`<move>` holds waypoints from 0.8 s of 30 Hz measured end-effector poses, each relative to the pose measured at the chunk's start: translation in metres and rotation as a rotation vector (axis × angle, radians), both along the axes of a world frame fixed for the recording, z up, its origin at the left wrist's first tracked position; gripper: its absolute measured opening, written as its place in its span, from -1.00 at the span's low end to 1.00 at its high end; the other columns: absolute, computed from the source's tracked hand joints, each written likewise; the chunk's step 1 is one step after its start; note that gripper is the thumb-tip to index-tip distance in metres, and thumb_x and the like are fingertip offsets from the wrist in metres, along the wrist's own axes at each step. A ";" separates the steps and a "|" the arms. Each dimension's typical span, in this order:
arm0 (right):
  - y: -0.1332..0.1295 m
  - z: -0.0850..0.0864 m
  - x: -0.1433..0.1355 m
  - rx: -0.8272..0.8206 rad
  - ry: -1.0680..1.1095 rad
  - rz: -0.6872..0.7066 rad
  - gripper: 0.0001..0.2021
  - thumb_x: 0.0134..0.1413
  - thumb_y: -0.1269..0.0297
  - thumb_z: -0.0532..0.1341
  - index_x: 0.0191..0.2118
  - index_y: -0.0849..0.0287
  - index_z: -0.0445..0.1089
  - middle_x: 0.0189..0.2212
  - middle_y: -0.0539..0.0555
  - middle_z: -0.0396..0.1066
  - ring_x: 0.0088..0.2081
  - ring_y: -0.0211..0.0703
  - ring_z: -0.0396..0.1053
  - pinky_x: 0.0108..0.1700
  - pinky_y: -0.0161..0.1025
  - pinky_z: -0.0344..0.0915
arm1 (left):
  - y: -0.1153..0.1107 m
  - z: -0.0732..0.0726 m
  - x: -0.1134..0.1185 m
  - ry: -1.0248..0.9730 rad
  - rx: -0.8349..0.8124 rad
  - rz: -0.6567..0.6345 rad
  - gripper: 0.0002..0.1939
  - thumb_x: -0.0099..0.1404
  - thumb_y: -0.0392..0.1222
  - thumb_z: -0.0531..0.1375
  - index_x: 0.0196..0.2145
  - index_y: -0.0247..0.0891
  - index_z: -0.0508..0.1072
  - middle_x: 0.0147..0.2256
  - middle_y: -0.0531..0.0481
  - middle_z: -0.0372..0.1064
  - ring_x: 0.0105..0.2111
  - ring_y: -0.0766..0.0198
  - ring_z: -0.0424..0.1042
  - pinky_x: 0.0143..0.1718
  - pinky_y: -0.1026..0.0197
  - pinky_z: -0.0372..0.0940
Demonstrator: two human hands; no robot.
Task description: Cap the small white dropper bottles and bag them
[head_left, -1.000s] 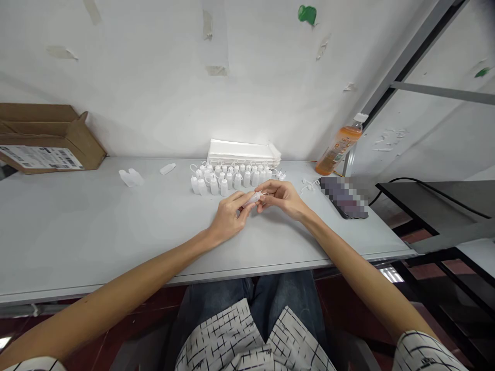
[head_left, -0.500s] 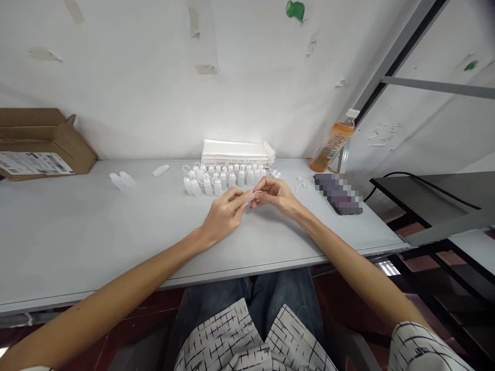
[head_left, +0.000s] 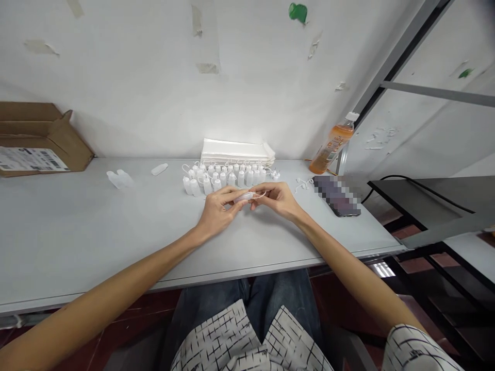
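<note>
A small white squeeze bottle [head_left: 243,197] lies sideways between my hands, above the front part of the table. My left hand [head_left: 219,210] is closed around its body, with thumb and fingers on either side. At the neck end, my right hand [head_left: 279,200] pinches the cap, and a thin white strap [head_left: 260,196] curves out beside those fingers. The fingers partly hide the cap. Just beyond my hands, several similar white bottles [head_left: 207,184] stand upright in a close group, some with looped straps.
Behind the bottles lies a stack of flat white packets [head_left: 235,149]. A loose bottle [head_left: 159,169] and crumpled white gloves or plastic [head_left: 119,179] lie left, near a cardboard box [head_left: 46,139]. Right are loose white caps [head_left: 303,184], a phone [head_left: 337,196] and an orange drink bottle [head_left: 333,144].
My left hand has shifted slightly left, and more of the held bottle shows between the fingers. The strap now sticks out by my right hand. The camera view has moved slightly.
</note>
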State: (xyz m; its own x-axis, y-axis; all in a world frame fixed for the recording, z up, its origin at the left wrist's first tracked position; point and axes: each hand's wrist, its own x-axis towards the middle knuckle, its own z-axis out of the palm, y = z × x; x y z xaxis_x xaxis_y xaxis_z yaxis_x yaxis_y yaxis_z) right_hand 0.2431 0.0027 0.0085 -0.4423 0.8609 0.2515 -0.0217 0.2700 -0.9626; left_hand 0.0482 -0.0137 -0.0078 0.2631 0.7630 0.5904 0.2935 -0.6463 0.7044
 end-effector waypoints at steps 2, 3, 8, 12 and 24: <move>0.000 0.000 0.000 -0.044 0.052 0.030 -0.70 -0.05 0.13 0.39 -0.26 0.25 0.51 -0.44 0.08 0.50 -0.44 -0.16 0.49 -0.27 -0.13 0.47 | 0.000 -0.001 0.000 0.019 0.057 0.000 -0.75 0.31 -0.14 0.20 -0.10 -0.20 0.57 -0.24 -0.07 0.50 -0.30 0.28 0.44 -0.35 0.27 0.37; 0.000 0.000 0.000 -0.059 0.070 0.042 -0.70 -0.06 0.13 0.39 -0.26 0.25 0.50 -0.42 0.09 0.50 -0.43 -0.16 0.49 -0.27 -0.12 0.47 | 0.000 -0.002 0.000 0.029 0.101 0.005 -0.75 0.32 -0.15 0.19 -0.09 -0.20 0.57 -0.24 -0.07 0.49 -0.30 0.29 0.44 -0.34 0.27 0.37; 0.000 -0.002 0.001 -0.083 0.099 0.075 -0.71 -0.05 0.14 0.39 -0.28 0.26 0.49 -0.44 0.07 0.49 -0.41 -0.17 0.47 -0.25 -0.11 0.48 | 0.002 -0.007 -0.002 0.096 0.351 0.009 -0.74 0.36 -0.27 0.14 -0.04 -0.21 0.52 -0.25 -0.07 0.46 -0.32 0.33 0.43 -0.31 0.28 0.36; 0.000 -0.004 0.003 -0.089 0.096 0.100 -0.74 -0.01 0.16 0.37 -0.27 0.25 0.49 -0.43 0.07 0.49 -0.40 -0.18 0.45 -0.23 -0.14 0.45 | 0.002 -0.010 -0.005 0.181 0.449 -0.007 -0.70 0.38 -0.33 0.08 0.01 -0.17 0.47 -0.21 -0.08 0.44 -0.33 0.35 0.42 -0.33 0.28 0.35; -0.001 0.004 0.005 0.047 -0.017 -0.075 -0.71 -0.07 0.13 0.40 -0.26 0.21 0.49 -0.41 0.07 0.48 -0.37 -0.16 0.47 -0.22 -0.13 0.43 | 0.004 0.003 -0.003 0.132 0.129 0.052 -0.72 0.32 -0.11 0.18 -0.10 -0.29 0.53 -0.36 -0.02 0.46 -0.46 0.34 0.42 -0.38 0.27 0.39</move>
State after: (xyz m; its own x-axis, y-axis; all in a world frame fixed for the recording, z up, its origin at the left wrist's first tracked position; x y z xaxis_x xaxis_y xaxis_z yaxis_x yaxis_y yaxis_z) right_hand 0.2482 0.0019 0.0129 -0.3810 0.8793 0.2858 0.0162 0.3154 -0.9488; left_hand 0.0454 -0.0094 -0.0049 0.3072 0.6980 0.6468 0.4132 -0.7102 0.5700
